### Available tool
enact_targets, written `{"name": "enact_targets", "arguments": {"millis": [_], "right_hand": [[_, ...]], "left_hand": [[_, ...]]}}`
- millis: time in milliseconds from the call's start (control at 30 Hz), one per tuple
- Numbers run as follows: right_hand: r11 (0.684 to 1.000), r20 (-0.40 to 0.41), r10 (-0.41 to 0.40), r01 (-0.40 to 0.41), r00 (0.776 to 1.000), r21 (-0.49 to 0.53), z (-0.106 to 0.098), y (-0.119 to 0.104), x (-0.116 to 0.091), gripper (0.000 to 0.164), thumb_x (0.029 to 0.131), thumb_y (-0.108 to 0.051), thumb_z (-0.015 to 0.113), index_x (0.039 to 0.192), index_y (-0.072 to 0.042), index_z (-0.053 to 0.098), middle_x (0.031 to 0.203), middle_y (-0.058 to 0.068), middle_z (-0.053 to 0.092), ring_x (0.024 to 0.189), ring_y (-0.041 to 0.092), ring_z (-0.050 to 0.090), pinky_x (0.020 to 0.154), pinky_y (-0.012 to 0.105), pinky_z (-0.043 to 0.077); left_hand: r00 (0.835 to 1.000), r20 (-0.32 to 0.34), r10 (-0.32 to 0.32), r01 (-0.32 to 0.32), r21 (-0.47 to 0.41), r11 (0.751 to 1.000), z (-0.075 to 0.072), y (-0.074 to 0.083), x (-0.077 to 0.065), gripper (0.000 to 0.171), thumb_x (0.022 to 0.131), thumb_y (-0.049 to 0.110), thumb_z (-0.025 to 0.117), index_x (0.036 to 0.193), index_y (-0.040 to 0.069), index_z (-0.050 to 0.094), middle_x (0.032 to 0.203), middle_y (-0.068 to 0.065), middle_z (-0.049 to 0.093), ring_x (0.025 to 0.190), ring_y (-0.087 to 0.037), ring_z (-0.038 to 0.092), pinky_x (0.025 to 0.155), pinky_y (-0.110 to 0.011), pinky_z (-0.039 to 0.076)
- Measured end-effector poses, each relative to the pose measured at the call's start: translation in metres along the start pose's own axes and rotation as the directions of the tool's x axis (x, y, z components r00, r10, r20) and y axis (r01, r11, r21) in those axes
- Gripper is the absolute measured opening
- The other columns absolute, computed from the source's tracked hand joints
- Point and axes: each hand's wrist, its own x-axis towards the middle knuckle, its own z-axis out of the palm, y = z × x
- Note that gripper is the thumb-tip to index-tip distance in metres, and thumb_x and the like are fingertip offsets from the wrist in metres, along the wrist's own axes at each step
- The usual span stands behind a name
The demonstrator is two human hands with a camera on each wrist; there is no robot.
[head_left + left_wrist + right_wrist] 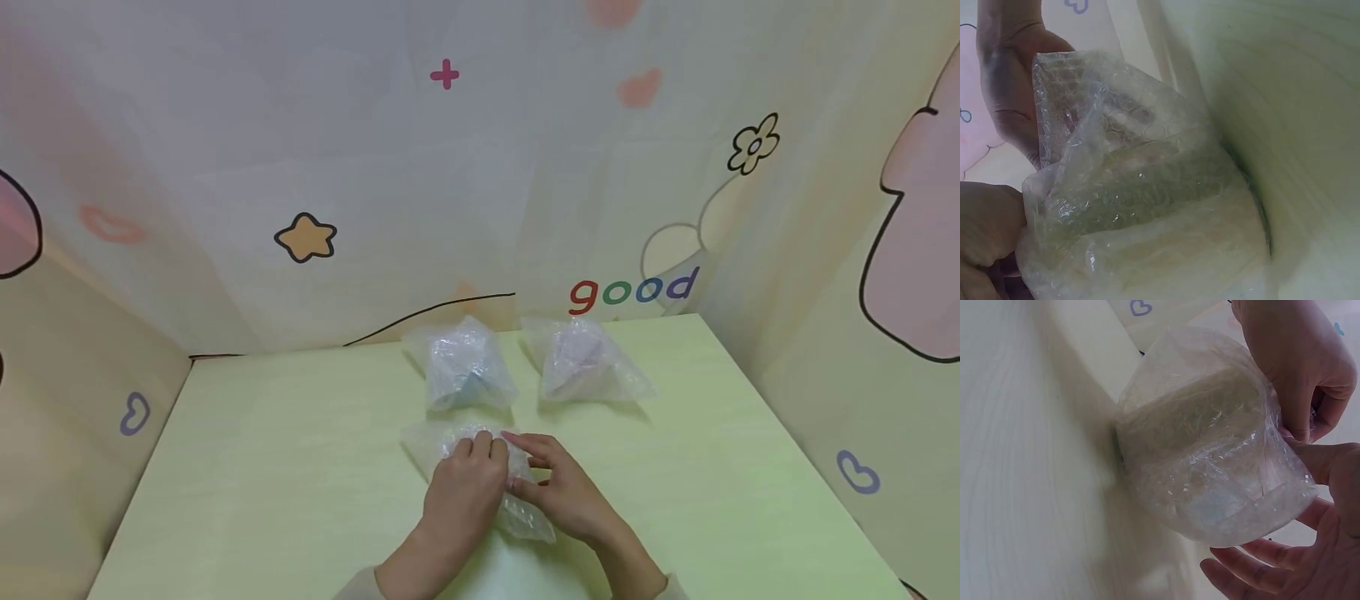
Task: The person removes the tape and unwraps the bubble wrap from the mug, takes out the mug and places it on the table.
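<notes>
A clear bubble-wrap bag (pixel 525 518) stands on the table in front of me, with something pale inside that the plastic blurs. My left hand (pixel 467 485) grips the gathered top of the bag with curled fingers. On the right side, my right hand (pixel 564 490) holds the bag's edge between thumb and fingers. The right wrist view shows the bag (pixel 1197 456) bulging below the left hand (pixel 1307 359), the right hand (pixel 1341 519) close beside. From the left wrist, a greenish-grey band shows through the bag (pixel 1147 194).
Two more bubble-wrap bags stand behind: one with a bluish patch (pixel 468 367), the other pinkish (pixel 588 362). The pale yellow-green table (pixel 285 467) meets printed cloth walls (pixel 375 167) at its back and sides.
</notes>
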Motion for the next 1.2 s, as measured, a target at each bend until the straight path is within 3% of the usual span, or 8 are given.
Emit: {"name": "enact_targets", "arguments": {"millis": [500, 733, 1000, 1200], "right_hand": [[1.0, -0.023, 0.025, -0.026, 0.999, -0.009, 0.001, -0.006, -0.001, 0.058, 0.091, -0.021, 0.08, 0.145, -0.03, 0.06, 0.151, 0.007, 0.052, 0.129, 0.043, 0.054, 0.095, 0.056, 0.054], [0.999, -0.022, 0.035, -0.035, 0.999, -0.008, 0.001, -0.004, 0.0, 0.057, 0.091, -0.025, 0.08, 0.144, -0.032, 0.06, 0.15, 0.007, 0.053, 0.129, 0.043, 0.053, 0.095, 0.056, 0.054], [0.998, 0.001, 0.053, -0.053, 0.999, -0.018, 0.0, -0.003, 0.0, 0.056, 0.091, -0.028, 0.08, 0.144, -0.031, 0.06, 0.151, 0.007, 0.053, 0.131, 0.044, 0.052, 0.094, 0.058, 0.053], [0.998, -0.008, 0.06, -0.06, 0.998, -0.021, -0.003, -0.002, -0.001, 0.053, 0.092, -0.029, 0.08, 0.142, -0.026, 0.062, 0.151, 0.006, 0.054, 0.132, 0.044, 0.053, 0.094, 0.057, 0.054]], "left_hand": [[0.999, -0.05, 0.004, -0.002, 0.022, 1.0, 0.005, 0.0, 0.001, 0.029, 0.075, 0.026, 0.09, 0.076, 0.01, 0.066, 0.069, 0.0, 0.058, 0.055, -0.012, 0.056, 0.043, -0.022, 0.048], [1.0, -0.021, 0.014, -0.014, 0.008, 1.0, 0.005, -0.001, 0.002, 0.028, 0.076, 0.026, 0.09, 0.08, 0.009, 0.068, 0.069, 0.0, 0.058, 0.054, -0.011, 0.055, 0.042, -0.022, 0.047], [0.995, 0.073, 0.068, -0.07, 0.028, 0.997, -0.002, -0.006, 0.004, 0.025, 0.08, 0.025, 0.089, 0.088, 0.01, 0.071, 0.073, 0.001, 0.06, 0.058, -0.01, 0.059, 0.048, -0.02, 0.052], [0.994, 0.068, 0.083, -0.085, 0.032, 0.996, -0.003, 0.0, 0.01, 0.027, 0.08, 0.027, 0.089, 0.092, 0.009, 0.074, 0.079, -0.001, 0.067, 0.059, -0.012, 0.061, 0.048, -0.02, 0.053]]}}
